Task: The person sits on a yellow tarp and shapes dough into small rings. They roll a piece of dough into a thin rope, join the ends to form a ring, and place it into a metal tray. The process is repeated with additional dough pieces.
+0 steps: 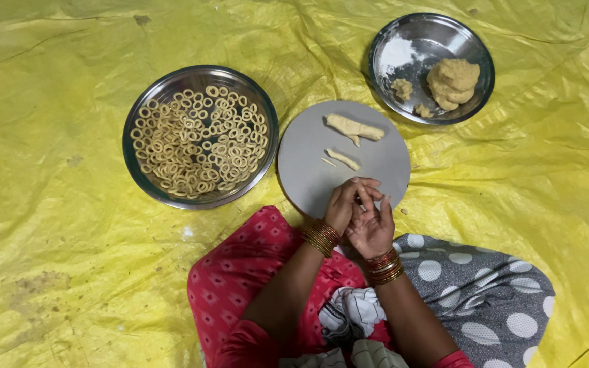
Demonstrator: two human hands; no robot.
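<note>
My left hand (344,202) and my right hand (373,230) meet over the near edge of a round grey board (308,163). Their fingertips are pinched together on a small thin piece of pale dough that is mostly hidden. Both wrists wear stacked bangles. Farther out on the board lie a thick dough roll (354,127), a shorter thin dough strip (343,159) and a tiny sliver. To the left, a steel plate (146,182) is filled with several small dough rings (199,140).
A second steel plate (414,37) at the back right holds a dough lump (452,82), small crumbs and white flour. Everything rests on a wrinkled yellow plastic sheet (69,259). My lap, in red and grey dotted cloth, is just below the board.
</note>
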